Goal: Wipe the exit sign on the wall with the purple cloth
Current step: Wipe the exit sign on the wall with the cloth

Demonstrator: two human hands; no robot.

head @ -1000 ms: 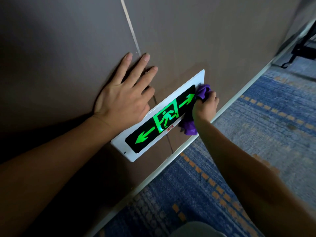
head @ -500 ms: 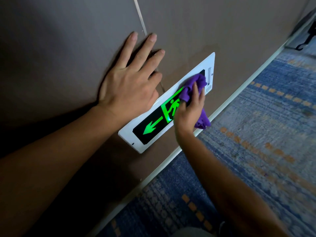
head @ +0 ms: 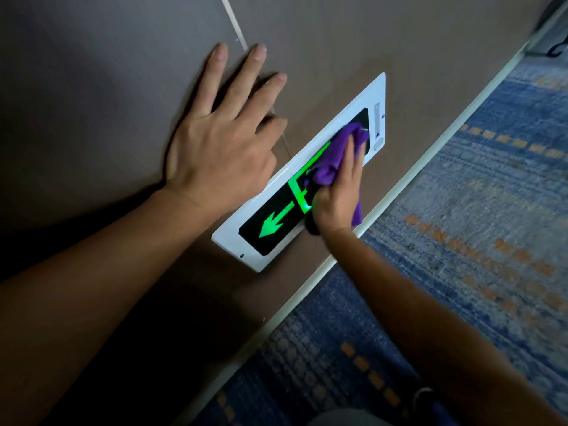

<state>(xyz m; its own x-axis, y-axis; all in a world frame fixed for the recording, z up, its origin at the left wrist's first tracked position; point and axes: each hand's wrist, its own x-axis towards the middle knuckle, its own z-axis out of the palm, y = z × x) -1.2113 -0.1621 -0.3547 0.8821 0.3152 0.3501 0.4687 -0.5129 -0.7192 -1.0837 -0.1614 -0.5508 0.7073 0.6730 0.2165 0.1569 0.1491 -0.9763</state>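
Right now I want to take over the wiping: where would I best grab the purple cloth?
Probably the loose tail of the purple cloth, which hangs free below the right hand, coming from the carpet side. The rest is bunched under the fingers and pressed against the exit sign, so little else is free to pinch.

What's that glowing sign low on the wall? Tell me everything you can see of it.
The exit sign is a long, flat rectangle with a white, plastic-looking frame around a black panel. It is lit: a green arrow glows at one end, and part of a green box shows mid-panel. It sits flush on the brown wall, just above the pale skirting. The right hand presses a bunched purple cloth on its middle, hiding the rest. The left hand lies flat on the wall beside its upper edge.
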